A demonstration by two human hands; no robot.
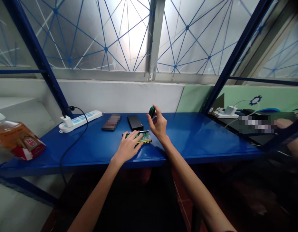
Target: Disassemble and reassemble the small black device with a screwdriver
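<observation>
A green circuit board (146, 138) with a yellow strip along its near edge lies on the blue table (95, 148). Across its left part rests my left hand (130, 144), palm down with the fingers spread. My right hand (159, 125) grips a screwdriver (152, 111) by its dark green handle, thumb on one side and fingers on the other. The thin shaft points down to the right part of the board; whether the tip touches it is too small to tell. Just behind the board sits a black rectangular box (135, 122).
A phone (111, 122) and a white power strip (81, 120) lie to the left, with a black cable (77, 141) hanging over the front edge. A large bottle (17, 137) stands far left. On the right, beyond a blue post (233, 61), is another person's hand (296, 143).
</observation>
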